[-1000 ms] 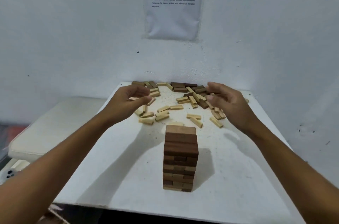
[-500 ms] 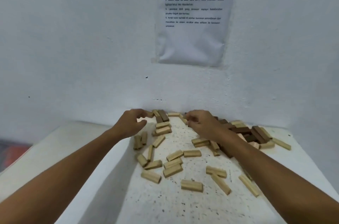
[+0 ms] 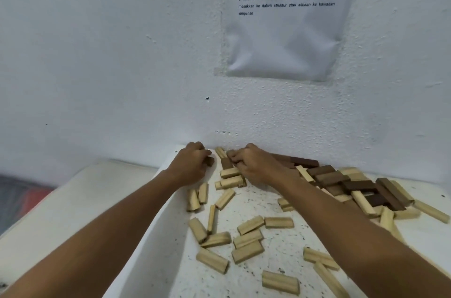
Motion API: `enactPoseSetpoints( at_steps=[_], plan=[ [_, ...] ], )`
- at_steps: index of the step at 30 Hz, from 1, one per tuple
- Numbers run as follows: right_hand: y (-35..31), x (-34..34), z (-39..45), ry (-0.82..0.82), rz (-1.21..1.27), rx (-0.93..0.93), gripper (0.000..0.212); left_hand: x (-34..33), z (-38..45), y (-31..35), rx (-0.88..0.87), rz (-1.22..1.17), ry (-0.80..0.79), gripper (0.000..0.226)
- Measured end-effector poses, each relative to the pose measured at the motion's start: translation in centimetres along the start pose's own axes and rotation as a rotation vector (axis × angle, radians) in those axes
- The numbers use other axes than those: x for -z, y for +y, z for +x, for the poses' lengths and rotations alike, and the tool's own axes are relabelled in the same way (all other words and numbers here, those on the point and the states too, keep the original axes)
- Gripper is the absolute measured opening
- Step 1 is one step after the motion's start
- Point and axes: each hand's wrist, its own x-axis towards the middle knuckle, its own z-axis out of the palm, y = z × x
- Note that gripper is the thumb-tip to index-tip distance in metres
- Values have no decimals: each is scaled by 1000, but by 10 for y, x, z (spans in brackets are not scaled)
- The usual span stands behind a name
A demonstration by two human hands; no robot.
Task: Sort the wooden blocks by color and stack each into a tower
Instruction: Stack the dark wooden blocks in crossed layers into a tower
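Loose wooden blocks lie scattered over the white table. Several light blocks are spread across the middle and front. A heap of dark brown blocks with a few light ones lies at the back right by the wall. My left hand is at the table's back left corner, its fingers curled round a dark brown block. Close beside it, my right hand has its fingers curled on another dark brown block, above a dark block lying flat. No tower is in view.
The white wall rises right behind the blocks, with a printed sheet taped to it. A lower pale surface adjoins the table on the left. Both of my forearms cross the table from the front.
The view has tilted up and forward, so the dark tower dropped out of sight. Both hands reached to the back of the table and closed on dark blocks by the wall.
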Motion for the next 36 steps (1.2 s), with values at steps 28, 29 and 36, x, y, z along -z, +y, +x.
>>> enactPoseSetpoints(
  at_steps=[28,29,36],
  plan=[
    [-9,35,-63,204,546,-337,22,36,3,33,-177,-152,-21,17],
    [-15,43,-70,209,586,-346,19,45,-3,38,-169,-199,11,16],
    [-79,108,-138,370,1178,-347,9,121,-59,99,-171,-369,221,16]
  ],
)
